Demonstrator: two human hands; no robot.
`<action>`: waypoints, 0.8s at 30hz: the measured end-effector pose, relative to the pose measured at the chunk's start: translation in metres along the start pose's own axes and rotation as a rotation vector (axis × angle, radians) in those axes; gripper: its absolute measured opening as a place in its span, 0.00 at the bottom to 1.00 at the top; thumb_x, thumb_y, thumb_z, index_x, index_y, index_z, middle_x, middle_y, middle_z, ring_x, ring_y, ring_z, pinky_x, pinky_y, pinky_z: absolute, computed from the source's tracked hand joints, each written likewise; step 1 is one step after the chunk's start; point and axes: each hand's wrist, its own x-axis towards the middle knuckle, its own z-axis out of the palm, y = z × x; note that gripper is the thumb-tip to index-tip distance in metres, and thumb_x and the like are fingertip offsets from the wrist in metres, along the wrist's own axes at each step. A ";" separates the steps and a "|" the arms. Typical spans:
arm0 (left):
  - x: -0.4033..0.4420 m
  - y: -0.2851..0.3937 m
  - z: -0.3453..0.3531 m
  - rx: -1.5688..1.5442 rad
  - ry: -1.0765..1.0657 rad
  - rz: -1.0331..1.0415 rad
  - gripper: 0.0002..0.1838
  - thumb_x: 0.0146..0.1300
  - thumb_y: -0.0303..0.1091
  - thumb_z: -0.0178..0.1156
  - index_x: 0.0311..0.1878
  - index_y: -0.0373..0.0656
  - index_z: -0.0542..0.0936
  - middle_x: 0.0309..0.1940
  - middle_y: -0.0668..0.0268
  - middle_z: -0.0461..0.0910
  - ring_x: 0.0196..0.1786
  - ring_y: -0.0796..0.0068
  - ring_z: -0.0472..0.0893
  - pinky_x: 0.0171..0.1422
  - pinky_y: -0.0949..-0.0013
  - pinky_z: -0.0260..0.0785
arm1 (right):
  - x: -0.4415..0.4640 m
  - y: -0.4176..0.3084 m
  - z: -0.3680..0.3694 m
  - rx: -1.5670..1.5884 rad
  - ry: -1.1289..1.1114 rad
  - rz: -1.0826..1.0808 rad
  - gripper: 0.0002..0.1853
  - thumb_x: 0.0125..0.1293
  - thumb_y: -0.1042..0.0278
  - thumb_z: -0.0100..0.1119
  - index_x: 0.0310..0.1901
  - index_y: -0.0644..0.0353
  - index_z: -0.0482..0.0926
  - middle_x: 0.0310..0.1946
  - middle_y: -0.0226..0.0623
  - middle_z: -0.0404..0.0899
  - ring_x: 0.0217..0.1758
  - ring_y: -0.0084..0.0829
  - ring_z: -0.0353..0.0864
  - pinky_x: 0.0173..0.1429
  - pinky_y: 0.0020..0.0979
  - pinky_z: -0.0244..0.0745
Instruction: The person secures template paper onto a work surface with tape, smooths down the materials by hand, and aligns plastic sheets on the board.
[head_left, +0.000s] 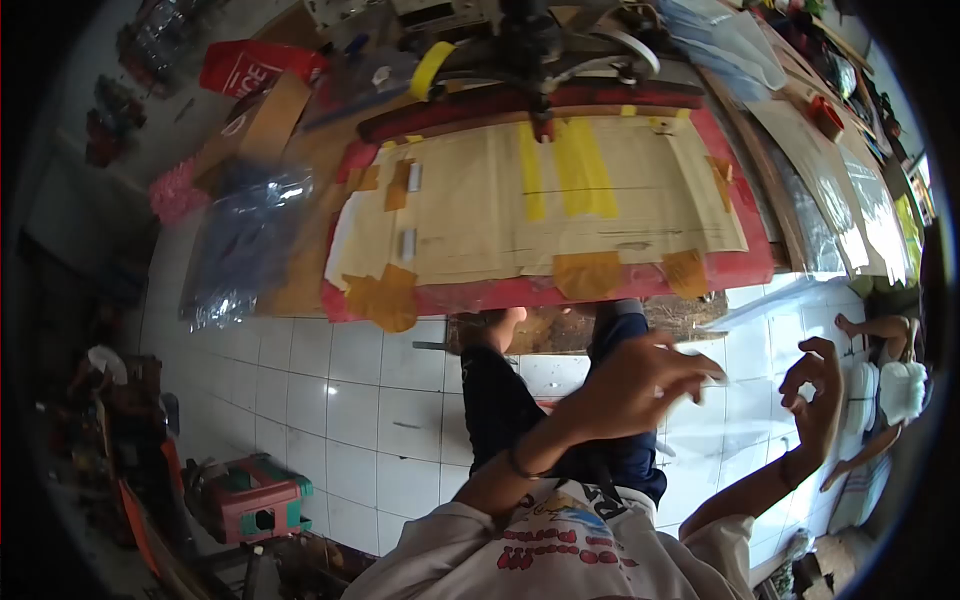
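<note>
My left hand (650, 385) is raised in front of my legs, its fingers bent towards the right and slightly blurred. To the right, my right hand (818, 395) is curled, with thumb and fingers forming a ring. A pale sheen over the tiles between the hands may be clear film, but I cannot make out what either hand holds. Beyond them is a work board with a red border (540, 296), covered by a beige sheet (455, 215) with yellow strips (587, 165) and brown tape patches (588, 274). Neither hand touches the board.
A dark metal frame with a red bar (620, 97) spans the board's far edge. Plastic-wrapped dark material (245, 225) lies left, clear plastic sheets (870, 200) right. A pink-green machine (260, 500) stands on the tiled floor (350, 420). Another person's arm (865, 455) shows at far right.
</note>
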 end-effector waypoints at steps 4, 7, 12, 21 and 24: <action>-0.051 0.022 -0.083 -0.071 0.357 -0.266 0.12 0.74 0.33 0.54 0.53 0.40 0.80 0.27 0.66 0.83 0.20 0.86 0.74 0.26 0.78 0.65 | 0.018 0.050 -0.003 0.244 -0.343 -0.153 0.31 0.46 0.72 0.80 0.49 0.66 0.71 0.42 0.45 0.78 0.29 0.29 0.82 0.33 0.27 0.77; -0.059 0.033 -0.127 -0.155 0.535 -0.341 0.18 0.74 0.34 0.53 0.63 0.38 0.71 0.29 0.65 0.83 0.15 0.88 0.71 0.18 0.79 0.62 | 0.075 0.050 0.046 0.435 -0.100 -0.068 0.29 0.52 0.69 0.76 0.53 0.66 0.71 0.53 0.45 0.76 0.31 0.27 0.80 0.34 0.25 0.76; -0.048 0.007 -0.193 0.817 0.453 -0.263 0.27 0.74 0.38 0.53 0.71 0.38 0.63 0.58 0.51 0.71 0.57 0.63 0.75 0.58 0.64 0.68 | 0.205 -0.017 0.123 0.096 -0.170 0.118 0.24 0.63 0.66 0.68 0.59 0.61 0.73 0.36 0.31 0.83 0.23 0.16 0.73 0.26 0.22 0.69; -0.019 -0.054 -0.220 1.258 -0.249 -0.562 0.38 0.75 0.61 0.33 0.77 0.43 0.53 0.79 0.56 0.48 0.82 0.60 0.44 0.83 0.48 0.31 | 0.224 0.019 0.156 -0.469 -0.044 -0.463 0.21 0.66 0.68 0.61 0.60 0.55 0.74 0.62 0.45 0.73 0.70 0.46 0.68 0.70 0.45 0.63; -0.005 -0.075 -0.250 1.276 -0.288 -0.521 0.38 0.75 0.61 0.32 0.77 0.41 0.53 0.79 0.56 0.48 0.81 0.62 0.45 0.83 0.49 0.31 | 0.217 0.025 0.161 -0.620 -0.327 -0.408 0.21 0.73 0.59 0.52 0.66 0.48 0.71 0.71 0.44 0.65 0.76 0.46 0.59 0.77 0.47 0.53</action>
